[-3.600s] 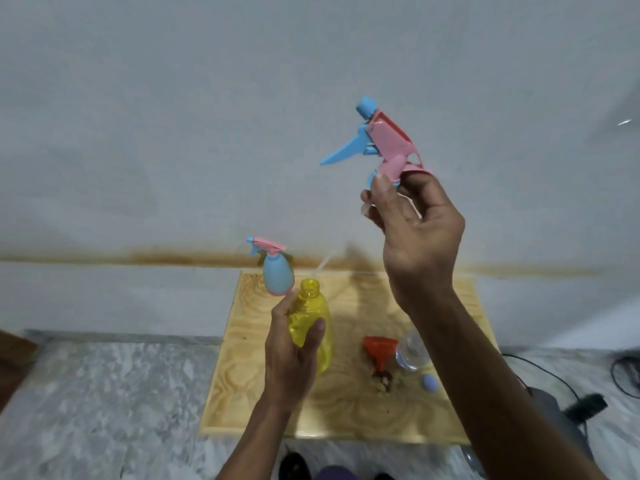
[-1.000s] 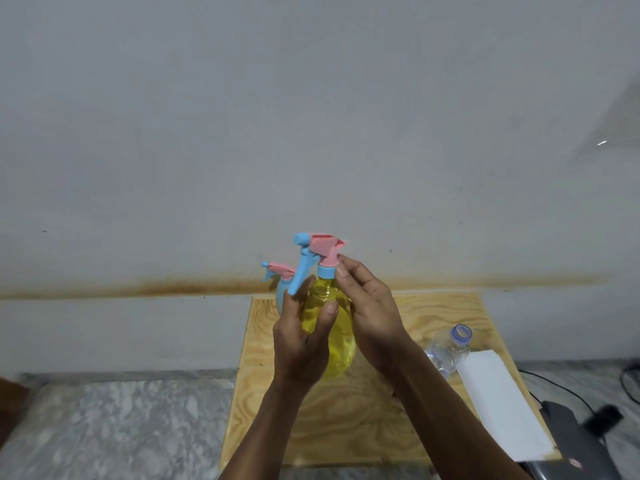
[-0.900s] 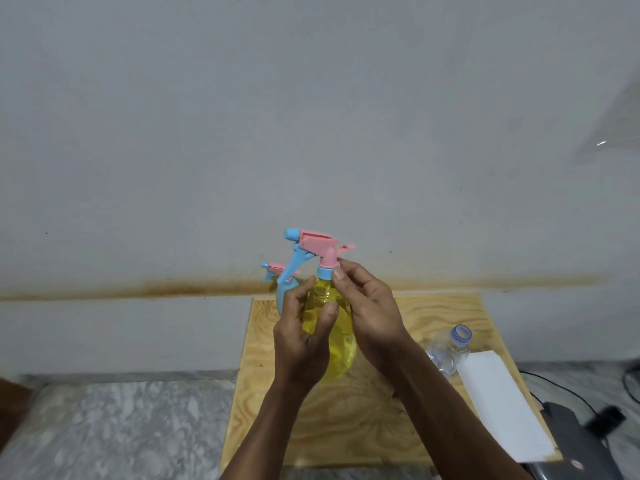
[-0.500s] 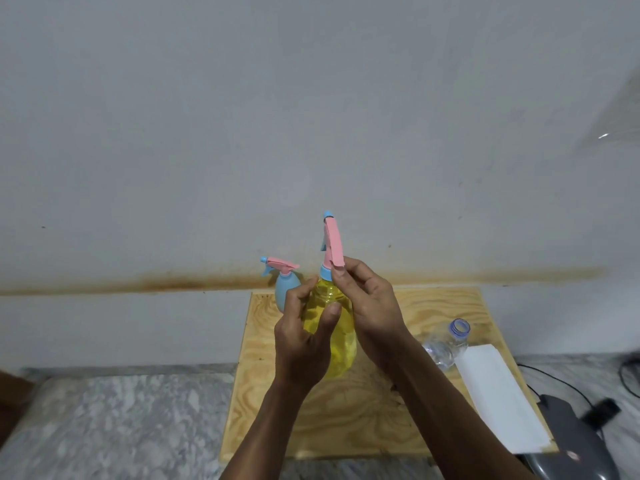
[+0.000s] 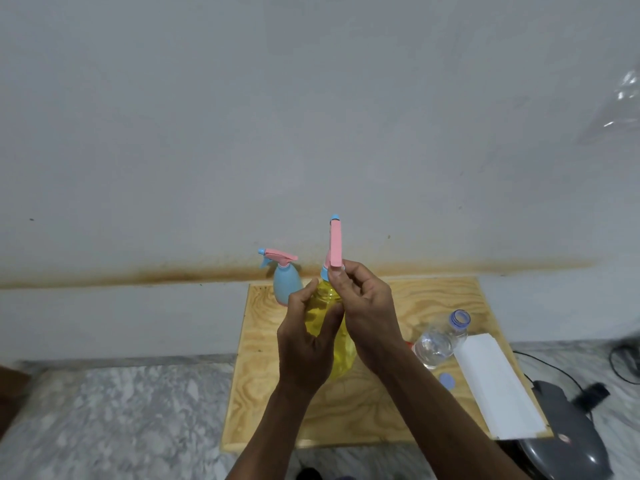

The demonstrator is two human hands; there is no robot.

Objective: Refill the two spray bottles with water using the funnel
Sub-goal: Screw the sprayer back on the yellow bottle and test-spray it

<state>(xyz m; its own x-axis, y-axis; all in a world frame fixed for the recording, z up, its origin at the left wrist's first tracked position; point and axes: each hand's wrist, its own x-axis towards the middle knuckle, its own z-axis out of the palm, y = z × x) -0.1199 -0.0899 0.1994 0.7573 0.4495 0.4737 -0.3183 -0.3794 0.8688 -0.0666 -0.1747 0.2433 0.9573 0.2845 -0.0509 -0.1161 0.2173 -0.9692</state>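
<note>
The yellow spray bottle (image 5: 341, 353) stands on the wooden board (image 5: 429, 306), and my left hand (image 5: 306, 341) wraps around its body. On its neck sits the pink and blue spray head (image 5: 335, 249), nozzle pointing away from me. My right hand (image 5: 363, 310) pinches the blue collar at the base of that head. A small blue spray bottle (image 5: 285, 282) with a pink head stands at the board's back left. A clear water bottle (image 5: 438, 341) stands uncapped to the right. Only a red sliver of the funnel (image 5: 409, 344) shows beside my right wrist.
A blue bottle cap (image 5: 446, 380) lies on the board near a white flat sheet (image 5: 495, 382). A dark grey appliance (image 5: 568, 441) with cables sits off the board's right corner. The marble floor (image 5: 121, 417) surrounds the board, and a wall rises right behind it.
My right hand brought the spray head down onto the yellow bottle's neck. Since then the head has turned from pointing left to pointing away from me.
</note>
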